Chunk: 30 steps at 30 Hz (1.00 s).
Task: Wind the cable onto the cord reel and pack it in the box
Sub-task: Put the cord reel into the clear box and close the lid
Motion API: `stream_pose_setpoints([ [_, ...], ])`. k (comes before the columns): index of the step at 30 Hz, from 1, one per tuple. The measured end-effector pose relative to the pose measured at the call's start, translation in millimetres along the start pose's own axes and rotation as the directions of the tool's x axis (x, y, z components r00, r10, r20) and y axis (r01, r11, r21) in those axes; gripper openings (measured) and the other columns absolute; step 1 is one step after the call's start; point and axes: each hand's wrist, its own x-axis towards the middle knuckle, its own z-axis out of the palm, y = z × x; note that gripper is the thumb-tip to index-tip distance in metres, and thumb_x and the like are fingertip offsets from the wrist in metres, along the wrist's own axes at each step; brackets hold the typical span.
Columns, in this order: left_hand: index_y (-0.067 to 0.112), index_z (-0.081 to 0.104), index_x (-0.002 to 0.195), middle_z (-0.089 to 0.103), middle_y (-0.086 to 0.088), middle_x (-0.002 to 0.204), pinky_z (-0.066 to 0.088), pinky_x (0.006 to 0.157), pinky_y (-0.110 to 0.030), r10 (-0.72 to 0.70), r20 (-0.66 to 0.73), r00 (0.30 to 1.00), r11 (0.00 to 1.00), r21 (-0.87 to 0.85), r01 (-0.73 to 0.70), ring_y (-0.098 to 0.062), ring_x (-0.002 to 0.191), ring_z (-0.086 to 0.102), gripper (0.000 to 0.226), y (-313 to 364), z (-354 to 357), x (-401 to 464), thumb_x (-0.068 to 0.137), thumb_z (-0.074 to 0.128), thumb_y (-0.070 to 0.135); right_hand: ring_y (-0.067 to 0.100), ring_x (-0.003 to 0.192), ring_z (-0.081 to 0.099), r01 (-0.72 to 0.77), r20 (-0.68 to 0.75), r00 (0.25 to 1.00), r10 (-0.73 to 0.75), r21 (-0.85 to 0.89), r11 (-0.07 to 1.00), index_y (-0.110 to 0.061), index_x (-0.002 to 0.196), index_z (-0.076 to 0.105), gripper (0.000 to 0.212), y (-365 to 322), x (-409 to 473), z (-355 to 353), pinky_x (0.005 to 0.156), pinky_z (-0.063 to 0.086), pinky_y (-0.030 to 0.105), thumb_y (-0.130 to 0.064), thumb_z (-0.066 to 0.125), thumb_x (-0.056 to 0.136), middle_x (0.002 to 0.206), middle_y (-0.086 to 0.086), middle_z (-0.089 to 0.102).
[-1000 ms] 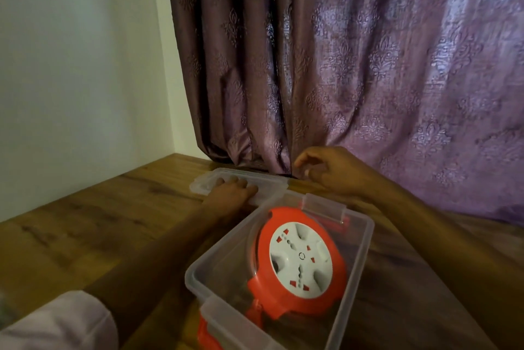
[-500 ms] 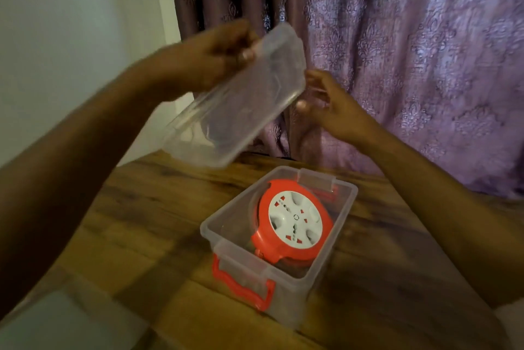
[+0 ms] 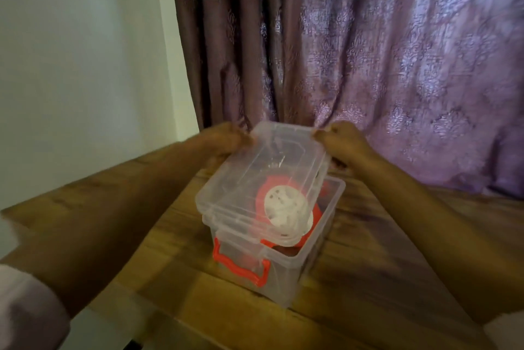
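A clear plastic box [image 3: 320, 239] with a red clip handle [image 3: 241, 266] on its near end stands on the wooden table. Inside it lies the orange cord reel [image 3: 317, 215] with its white socket face, seen partly through the lid. The clear lid [image 3: 272, 179] is held tilted over the box, its near edge down at the box rim and its far end raised. My left hand [image 3: 224, 142] grips the lid's far left corner and my right hand [image 3: 340, 142] grips its far right corner. The cable itself is hidden.
The wooden table [image 3: 382, 278] runs to a front edge at the lower left. A purple patterned curtain [image 3: 368, 51] hangs right behind the box. A pale wall [image 3: 79, 51] fills the left side.
The lid was lifted off the table by my left hand, swung over and lowered onto the box. My right hand has now taken hold of its other far corner.
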Motion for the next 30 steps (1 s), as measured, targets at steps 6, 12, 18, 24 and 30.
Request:
stream_pose_setpoints([
  [6,-0.004,0.073,0.094,0.071,-0.022,0.096,0.050,0.083,-0.035,0.084,-0.034,0.996,0.894,0.443,-0.060,-0.028,0.088,0.064,0.035,-23.0,27.9,6.7,0.100,0.057,0.027,0.019,0.062,0.059,-0.029,0.075,0.995,0.062,-0.378,0.925,-0.016,0.065,0.051,0.029,29.5,-9.1,1.2,0.050,0.036,0.023,-0.041,0.059,0.078,0.069,0.003,0.060],
  [12,0.006,0.072,0.111,0.070,-0.019,0.120,0.041,0.083,-0.032,0.159,0.004,0.987,0.756,0.643,-0.125,-0.036,0.111,0.064,0.034,-28.9,40.0,10.1,0.103,0.050,0.032,0.026,0.077,0.057,-0.046,0.074,0.994,0.086,-0.427,0.903,-0.017,0.082,0.054,0.019,39.1,-24.7,2.0,0.063,0.039,0.026,-0.035,0.056,0.084,0.090,0.009,0.061],
  [18,0.008,0.063,0.129,0.064,-0.020,0.133,0.041,0.095,-0.032,0.167,0.074,0.983,0.703,0.691,-0.171,-0.035,0.121,0.059,0.039,-30.2,44.1,7.3,0.107,0.039,0.029,0.029,0.069,0.062,-0.079,0.108,0.987,0.123,-0.348,0.934,-0.014,0.089,0.052,0.014,37.5,-32.6,-0.6,0.050,0.048,0.028,-0.028,0.051,0.086,0.094,0.014,0.062],
  [24,0.009,0.056,0.137,0.060,-0.018,0.139,0.044,0.108,-0.043,0.256,0.055,0.965,0.636,0.743,-0.211,-0.037,0.126,0.057,0.041,-43.0,45.9,-0.1,0.106,0.038,0.029,0.026,0.074,0.056,-0.043,0.150,0.984,0.100,-0.344,0.938,-0.012,0.099,0.049,0.016,46.5,-35.3,5.2,0.052,0.043,0.028,-0.027,0.043,0.094,0.103,0.021,0.061],
  [30,0.006,0.062,0.124,0.067,-0.022,0.124,0.051,0.097,-0.046,0.322,-0.054,0.945,0.545,0.827,-0.139,-0.040,0.111,0.064,0.038,-44.8,51.9,-6.6,0.102,0.040,0.027,0.023,0.079,0.051,0.071,0.254,0.965,0.066,-0.495,0.866,-0.017,0.114,0.056,0.026,40.2,-30.5,6.2,0.055,0.038,0.026,-0.018,0.037,0.096,0.113,0.017,0.062],
])
